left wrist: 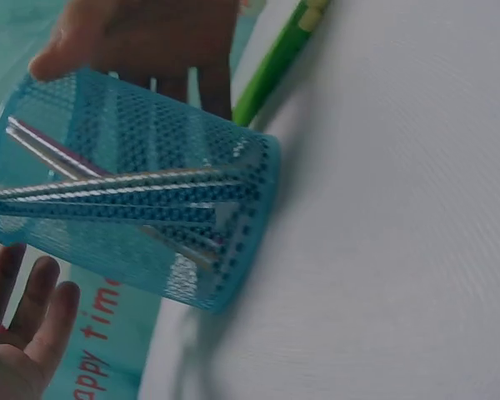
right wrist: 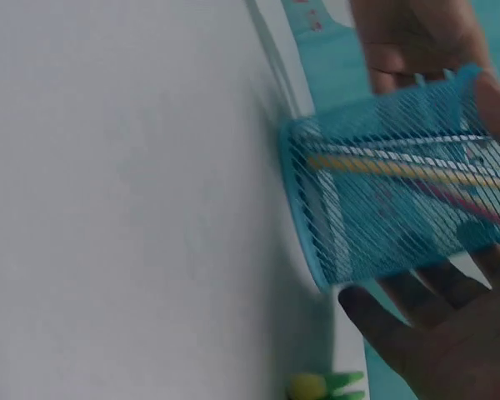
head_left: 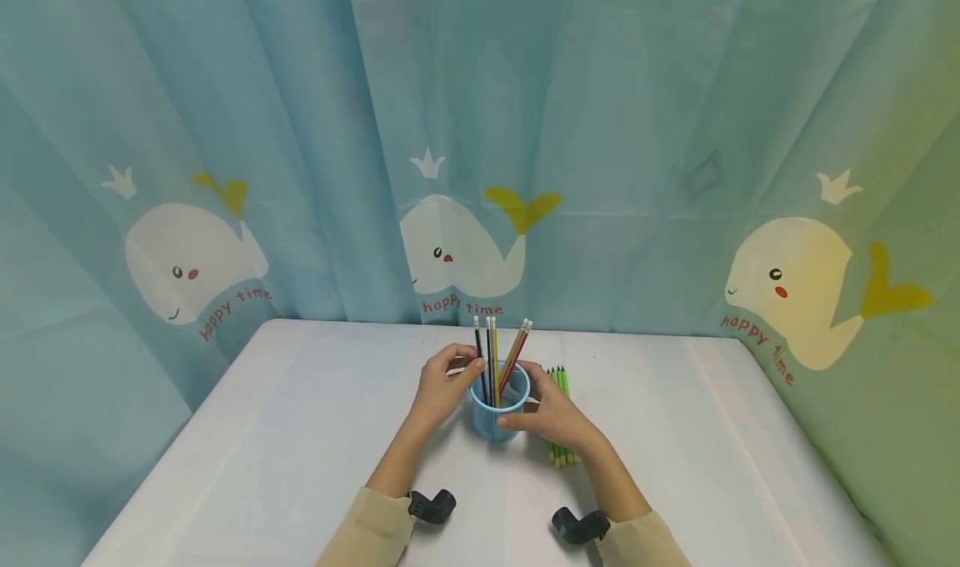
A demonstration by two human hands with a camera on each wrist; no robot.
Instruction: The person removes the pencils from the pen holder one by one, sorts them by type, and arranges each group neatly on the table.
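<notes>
At the left of the frame, a white whale (head_left: 191, 242) showed on the blue curtain (head_left: 300, 75) behind the white counter (head_left: 292, 442). Just left of the lower centre, the person's left hand (head_left: 441, 390) was bent about the cup's upper side, its lower fingers spread apart; I couldn't tell whether its thumb pinched anything. Next, below the centre, came the blue mesh cup (head_left: 492, 426) itself, with several slim pencils (head_left: 496, 365) leaning inside, white eraser ends up. The right hand (head_left: 558, 417) held the cup's right side, thumb in front, fingers behind. Partly hidden by that hand, green pencils (head_left: 560, 453) lay side by side on the counter, right of the cup.
</notes>
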